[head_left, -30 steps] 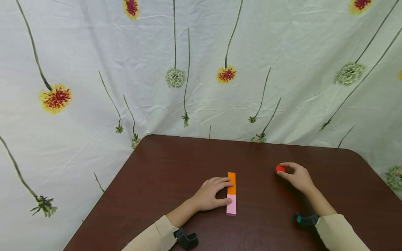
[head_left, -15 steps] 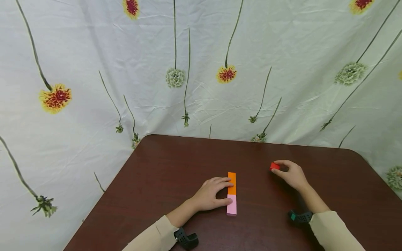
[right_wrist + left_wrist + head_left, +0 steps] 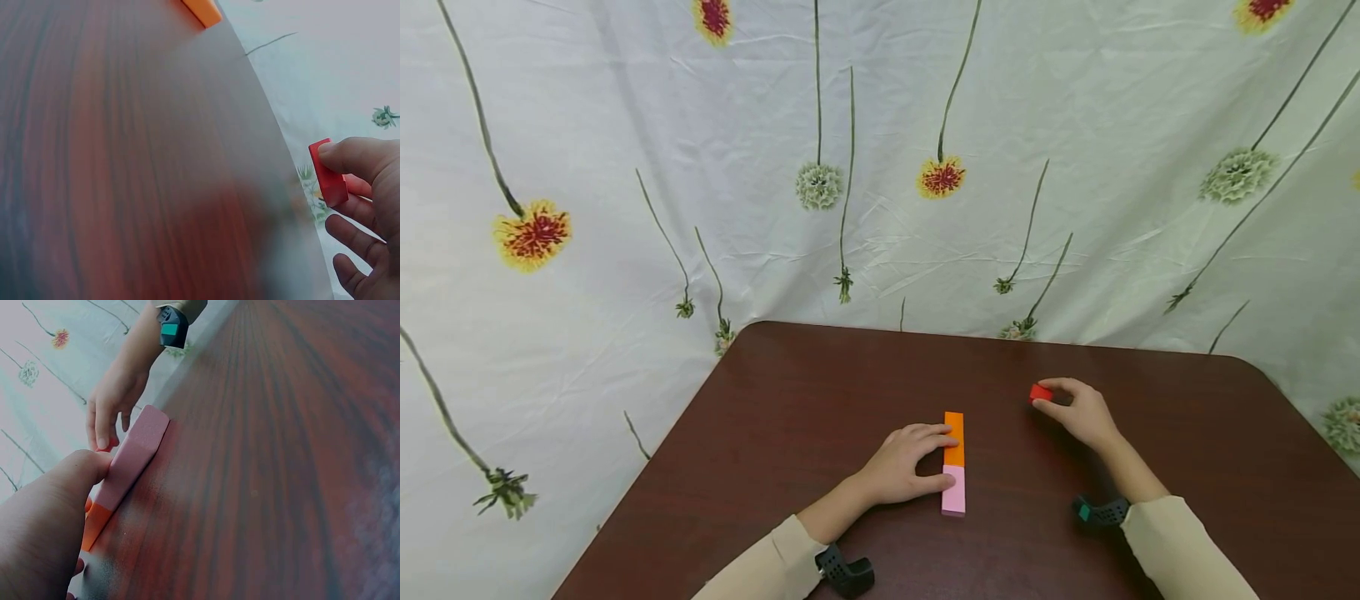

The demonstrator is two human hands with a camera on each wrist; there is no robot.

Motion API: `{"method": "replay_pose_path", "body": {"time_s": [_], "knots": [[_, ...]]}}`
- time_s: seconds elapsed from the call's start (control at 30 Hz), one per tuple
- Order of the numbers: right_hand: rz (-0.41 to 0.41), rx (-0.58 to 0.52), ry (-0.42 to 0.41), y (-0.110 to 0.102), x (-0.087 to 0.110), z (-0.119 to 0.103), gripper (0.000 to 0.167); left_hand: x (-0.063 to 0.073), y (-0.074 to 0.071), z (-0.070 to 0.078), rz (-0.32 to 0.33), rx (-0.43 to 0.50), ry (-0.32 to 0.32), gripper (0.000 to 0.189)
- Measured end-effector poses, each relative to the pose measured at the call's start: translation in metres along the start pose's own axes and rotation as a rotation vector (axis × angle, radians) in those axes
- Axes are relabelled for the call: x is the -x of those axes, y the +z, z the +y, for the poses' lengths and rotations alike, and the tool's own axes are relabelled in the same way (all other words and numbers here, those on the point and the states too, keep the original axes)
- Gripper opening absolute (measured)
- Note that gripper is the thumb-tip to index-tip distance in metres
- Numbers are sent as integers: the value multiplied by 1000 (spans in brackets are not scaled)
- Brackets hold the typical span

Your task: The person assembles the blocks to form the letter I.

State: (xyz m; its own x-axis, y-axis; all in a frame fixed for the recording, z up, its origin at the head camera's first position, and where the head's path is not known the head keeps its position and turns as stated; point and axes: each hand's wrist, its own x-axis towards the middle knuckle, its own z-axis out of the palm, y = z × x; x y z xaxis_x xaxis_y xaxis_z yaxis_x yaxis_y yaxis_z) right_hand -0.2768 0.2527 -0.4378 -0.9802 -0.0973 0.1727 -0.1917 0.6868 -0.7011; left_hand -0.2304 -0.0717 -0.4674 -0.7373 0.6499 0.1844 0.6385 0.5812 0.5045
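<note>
An orange block (image 3: 953,439) and a pink block (image 3: 953,490) lie end to end in a line on the dark table. My left hand (image 3: 897,467) rests on them, fingertips touching the orange one and thumb touching the pink one. In the left wrist view the thumb meets the pink block (image 3: 139,450), and the orange block (image 3: 95,524) shows beyond. Farther right and back, my right hand (image 3: 1081,412) pinches a small red block (image 3: 1041,393) between thumb and fingers. The right wrist view shows the red block (image 3: 329,176) above the table, other fingers loosely bent.
The dark wooden table (image 3: 850,375) has rounded far corners. Behind it hangs a pale cloth (image 3: 737,125) printed with flowers. Dark bands sit on both wrists, with the left wrist band (image 3: 847,573) close to the table.
My right hand has moved left and slightly away from me, carrying the red block nearer the line of blocks. The left hand and the two blocks under it have stayed still.
</note>
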Motion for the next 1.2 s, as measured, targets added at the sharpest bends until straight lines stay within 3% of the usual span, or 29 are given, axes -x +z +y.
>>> {"method": "replay_pose_path", "body": {"time_s": [1.2], "knots": [[-31,-40,-8,31,-19,-22,45,0,-1,1,-10,-12,-17,55]]}}
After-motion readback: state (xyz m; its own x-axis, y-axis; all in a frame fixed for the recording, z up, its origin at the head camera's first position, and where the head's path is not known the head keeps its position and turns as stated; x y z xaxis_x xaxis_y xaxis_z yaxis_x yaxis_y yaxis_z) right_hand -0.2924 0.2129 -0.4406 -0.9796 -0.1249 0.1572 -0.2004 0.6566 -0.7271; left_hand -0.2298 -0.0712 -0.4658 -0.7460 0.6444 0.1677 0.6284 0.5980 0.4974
